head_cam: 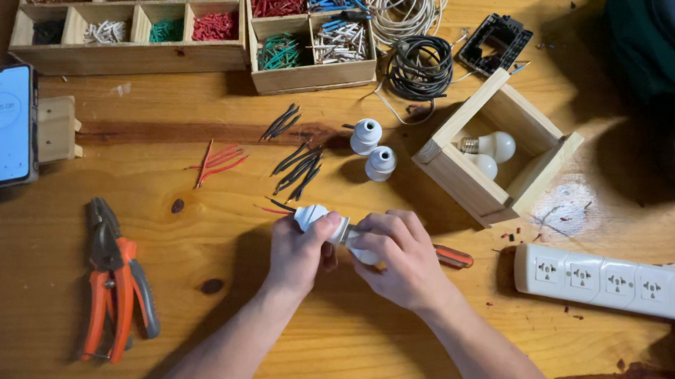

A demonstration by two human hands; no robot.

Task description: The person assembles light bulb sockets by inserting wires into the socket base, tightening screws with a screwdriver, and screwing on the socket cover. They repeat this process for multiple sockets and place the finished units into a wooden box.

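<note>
Left hand (299,255): closed around a white lamp socket (317,218), table centre.
Right hand (399,255): gripping the socket's other end, at 3 o'clock of the left.
Pliers (114,277): orange-handled, 8 o'clock.
Black wire pieces (298,166): 12 o'clock, beyond the hands.
Bulb box (498,146): 1 o'clock, farther.

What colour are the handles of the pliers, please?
Orange with grey, seen in the head view: pliers.

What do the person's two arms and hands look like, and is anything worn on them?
Both the left hand and the right hand are bare: no gloves, and no rings or watch can be seen. Both forearms are uncovered up to the bottom edge of the picture, with no sleeves in view.
</note>
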